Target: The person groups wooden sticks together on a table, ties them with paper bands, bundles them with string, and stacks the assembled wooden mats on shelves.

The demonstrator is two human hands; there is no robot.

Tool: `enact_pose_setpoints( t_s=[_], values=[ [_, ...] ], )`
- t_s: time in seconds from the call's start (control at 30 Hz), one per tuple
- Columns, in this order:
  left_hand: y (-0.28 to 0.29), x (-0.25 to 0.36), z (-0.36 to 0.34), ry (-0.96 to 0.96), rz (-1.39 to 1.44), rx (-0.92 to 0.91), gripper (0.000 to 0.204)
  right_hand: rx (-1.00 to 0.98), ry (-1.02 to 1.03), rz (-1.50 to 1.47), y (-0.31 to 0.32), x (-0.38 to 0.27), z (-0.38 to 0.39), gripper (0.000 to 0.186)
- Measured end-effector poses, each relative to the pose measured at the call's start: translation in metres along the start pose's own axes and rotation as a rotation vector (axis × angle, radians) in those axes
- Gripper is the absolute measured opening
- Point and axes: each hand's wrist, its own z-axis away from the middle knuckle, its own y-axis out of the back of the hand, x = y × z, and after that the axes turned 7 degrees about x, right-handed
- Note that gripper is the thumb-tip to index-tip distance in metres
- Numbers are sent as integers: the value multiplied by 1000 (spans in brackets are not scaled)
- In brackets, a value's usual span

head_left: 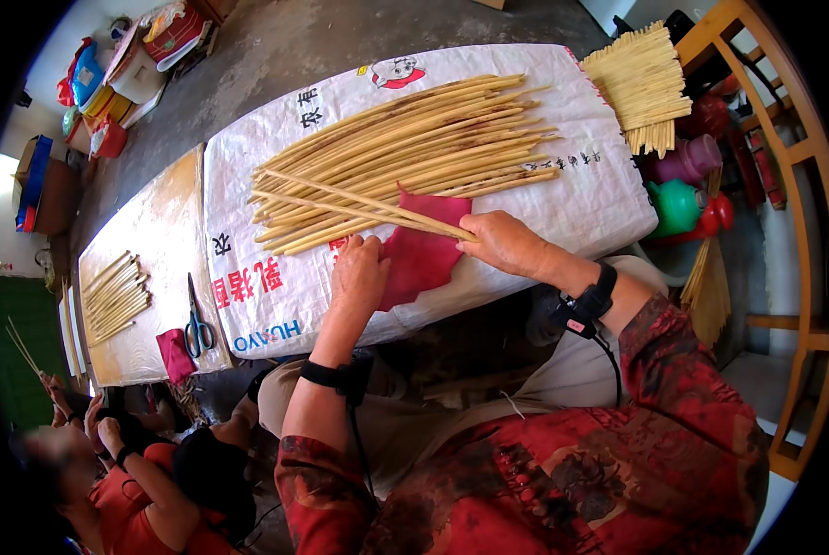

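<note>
Two long pale plant stalks (363, 205) lie crossing at a narrow angle over a bundle of straw-coloured stalks (405, 153), several with brown streaks. My right hand (502, 244) is closed around the near ends of those two. Beneath them a dark red cloth (421, 268) is spread on the white woven sack (562, 222) that covers the table. Beside the cloth's left edge rests my left hand (359, 275), its fingers bent and pressed together. Whatever the left fingers hold, if anything, is hidden.
Scissors (195, 324), a small red cloth (175, 355) and short stalks (116, 298) lie on a board (169, 222) at left. Trimmed stalks (638, 83) are stacked far right, near a wooden chair (793, 148). Another person (146, 490) sits lower left, holding thin stalks.
</note>
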Motion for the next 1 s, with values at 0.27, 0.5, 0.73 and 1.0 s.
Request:
enact_pose_setpoints(
  t_s=[0.27,0.5,0.73,1.0],
  values=[
    [42,23,-5,127,563,206,10,167,-19,-217,12,7,-1,25],
    [23,16,2,188,558,19,18,478,96,207,36,84,-40,23],
    [10,15,16,67,387,-213,22,404,195,342,34,68,-40,29],
    [33,13,20,37,547,-119,15,292,229,505,29,62,-45,35]
  ],
)
